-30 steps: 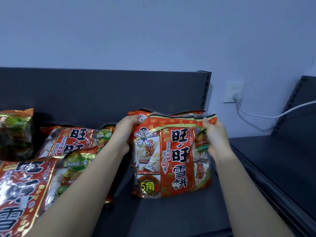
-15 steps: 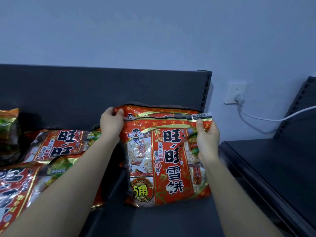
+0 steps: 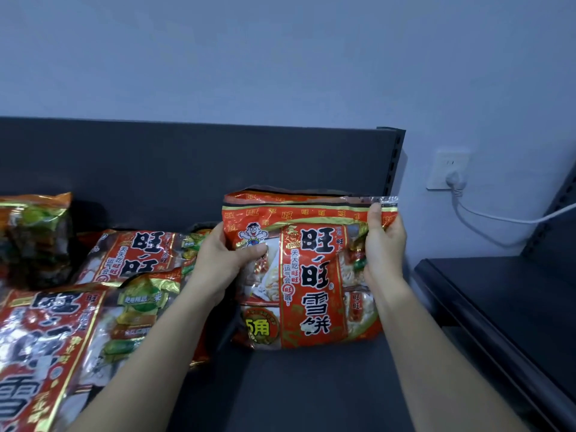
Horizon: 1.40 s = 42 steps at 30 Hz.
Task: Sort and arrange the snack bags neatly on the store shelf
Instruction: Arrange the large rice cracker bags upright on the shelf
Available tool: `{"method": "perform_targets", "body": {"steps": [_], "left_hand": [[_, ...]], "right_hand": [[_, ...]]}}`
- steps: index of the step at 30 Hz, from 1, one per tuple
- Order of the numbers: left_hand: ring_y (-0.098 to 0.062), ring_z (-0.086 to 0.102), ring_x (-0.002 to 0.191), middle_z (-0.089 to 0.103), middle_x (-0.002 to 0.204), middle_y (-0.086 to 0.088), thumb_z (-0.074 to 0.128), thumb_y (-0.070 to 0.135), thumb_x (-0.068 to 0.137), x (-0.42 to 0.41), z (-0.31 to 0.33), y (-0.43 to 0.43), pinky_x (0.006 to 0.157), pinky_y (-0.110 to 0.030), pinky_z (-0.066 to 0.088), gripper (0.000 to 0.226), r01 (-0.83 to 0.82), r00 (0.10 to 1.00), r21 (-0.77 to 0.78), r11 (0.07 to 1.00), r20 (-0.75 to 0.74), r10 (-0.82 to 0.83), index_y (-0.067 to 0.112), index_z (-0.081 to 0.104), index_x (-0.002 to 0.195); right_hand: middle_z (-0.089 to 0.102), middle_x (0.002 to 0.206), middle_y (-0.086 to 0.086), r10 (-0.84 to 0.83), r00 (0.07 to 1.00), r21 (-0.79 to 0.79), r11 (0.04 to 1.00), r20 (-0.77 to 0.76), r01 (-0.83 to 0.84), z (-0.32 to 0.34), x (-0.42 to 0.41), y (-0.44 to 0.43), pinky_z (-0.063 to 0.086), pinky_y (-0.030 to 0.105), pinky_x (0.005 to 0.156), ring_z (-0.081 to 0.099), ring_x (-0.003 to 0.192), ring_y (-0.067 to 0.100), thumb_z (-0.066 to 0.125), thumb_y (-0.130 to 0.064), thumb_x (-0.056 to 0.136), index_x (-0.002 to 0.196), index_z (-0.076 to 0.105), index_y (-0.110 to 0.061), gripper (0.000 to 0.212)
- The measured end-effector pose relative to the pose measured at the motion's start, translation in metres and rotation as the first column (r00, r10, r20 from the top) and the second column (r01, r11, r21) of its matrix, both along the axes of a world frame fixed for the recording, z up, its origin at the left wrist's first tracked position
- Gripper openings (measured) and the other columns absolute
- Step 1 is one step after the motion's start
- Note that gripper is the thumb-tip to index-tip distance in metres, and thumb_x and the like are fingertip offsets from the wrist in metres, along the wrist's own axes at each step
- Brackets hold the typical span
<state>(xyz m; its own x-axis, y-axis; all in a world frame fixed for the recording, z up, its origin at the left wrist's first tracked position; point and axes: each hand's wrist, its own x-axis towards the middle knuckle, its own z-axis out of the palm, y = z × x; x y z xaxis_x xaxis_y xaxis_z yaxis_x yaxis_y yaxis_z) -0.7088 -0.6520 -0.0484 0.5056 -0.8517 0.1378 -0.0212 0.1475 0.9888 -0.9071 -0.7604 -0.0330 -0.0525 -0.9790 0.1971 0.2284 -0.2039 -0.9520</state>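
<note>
Now a shiny red plastic snack bag with big black letters (image 3: 311,275) stands up on the flat dark grey metal shelf (image 3: 311,385). It is near the shelf's right end, close to the dark grey back board (image 3: 187,169). The left hand (image 3: 218,263) grips the bag's left side, with the thumb on the front and the fingers hidden behind. The right hand (image 3: 385,244) grips the bag near its top right corner, thumb on the front too. A strip of another bag peeks out just behind the top.

To the left, a second red snack bag of the same kind (image 3: 137,254) lies flat on the shelf. A third red one (image 3: 46,353) lies over its near edge, closer to the person. Far left, a bag with an orange top and green bits inside (image 3: 34,232) stands by the back board.

Behind is a pale blue wall (image 3: 280,57). A white wall socket (image 3: 448,168) has a white plug (image 3: 455,182) in it, and a white cable (image 3: 505,218) runs off to the right. Another dark shelf (image 3: 514,291) is on the right.
</note>
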Motion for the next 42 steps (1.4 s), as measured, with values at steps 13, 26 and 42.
{"method": "perform_targets", "body": {"steps": [13,26,42], "left_hand": [[0.011,0.052,0.090,0.051,0.109,0.026,0.089,0.007,0.061,-0.021,-0.032,0.030,0.072,-0.010,0.042,0.107,0.059,0.920,0.162,0.985,0.373,-0.117,0.034,0.019,0.137],[-0.022,0.037,0.135,0.033,0.149,-0.002,0.078,0.033,0.077,-0.035,-0.024,0.055,0.106,-0.037,0.036,0.105,-0.273,0.676,0.226,0.935,0.737,0.019,0.020,0.008,0.154],[-0.035,0.041,0.127,0.044,0.140,-0.015,0.059,0.060,0.083,0.133,0.004,0.198,0.102,-0.050,0.041,0.073,-0.759,0.443,0.263,0.595,0.879,0.175,0.021,0.042,0.142]], "right_hand": [[0.066,0.109,-0.008,0.281,0.617,0.148,0.955,-0.735,-0.259,-0.049,-0.047,0.017,0.051,0.046,0.094,0.065,0.101,0.012,0.095,-0.049,0.039,0.116,0.043,-0.029,0.096],[0.014,0.160,0.006,-0.250,0.696,-0.249,0.963,-0.673,0.105,-0.038,-0.036,0.052,0.024,0.053,0.116,0.016,0.146,0.026,0.082,-0.044,0.071,0.154,0.008,-0.022,0.113],[0.056,0.131,-0.002,0.280,0.376,0.006,0.808,-0.883,-0.589,-0.031,0.152,0.151,0.047,0.034,0.092,0.056,0.119,0.021,0.053,-0.070,0.082,0.140,0.042,-0.020,0.077]]}}
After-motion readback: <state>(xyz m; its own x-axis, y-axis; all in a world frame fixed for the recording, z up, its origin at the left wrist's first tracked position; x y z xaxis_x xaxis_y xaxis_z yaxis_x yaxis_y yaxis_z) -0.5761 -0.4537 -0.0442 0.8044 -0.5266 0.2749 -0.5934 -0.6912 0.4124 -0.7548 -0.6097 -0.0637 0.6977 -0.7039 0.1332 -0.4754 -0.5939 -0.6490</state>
